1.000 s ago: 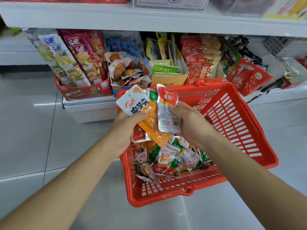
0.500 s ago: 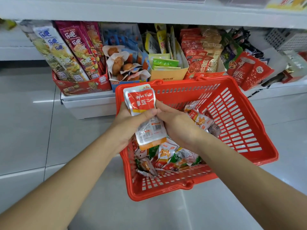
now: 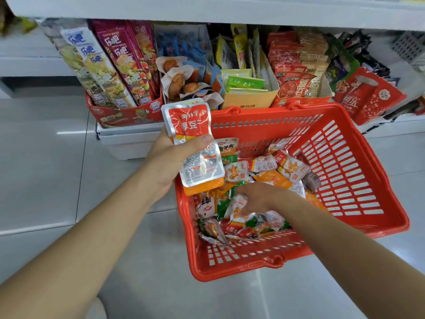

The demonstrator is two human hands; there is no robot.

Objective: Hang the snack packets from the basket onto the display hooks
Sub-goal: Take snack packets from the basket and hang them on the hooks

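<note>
Head view, the only view. The left hand (image 3: 169,157) is closed on a stack of packets (image 3: 190,125). Its thumb lies across the front of the red-and-white top packet, and the fingers are hidden behind. The stack is held above the left wall of the basket (image 3: 345,180). Its long axis runs up the frame with a slight tilt, and its upper edge points toward the lower shelf (image 3: 128,137).

The right hand (image 3: 257,199) is lowered inside the basket, palm down, with fingers reaching leftward into the loose packets (image 3: 285,166). The fingertips are buried among the foil, so it cannot be told whether they grip a packet or only touch the heap.

The loose packets lie flat and overlapping in the near-left half of the basket floor, facing every direction. The far-right half shows bare red grid. The basket sits on the tiled floor (image 3: 46,169), just in front of the lower shelf and its open boxes (image 3: 250,97) of other snacks.

No display hook is visible, and only the underside of an upper shelf (image 3: 207,10) crosses the top of the frame.

Judgement: gathering is in progress and no packet is hung yet. The heap lies directly beneath the right hand, which is the nearer one for the next pick. The left hand, just beside it and to its left, serves as the collecting hand. The hooks presumably lie above, out of frame.
</note>
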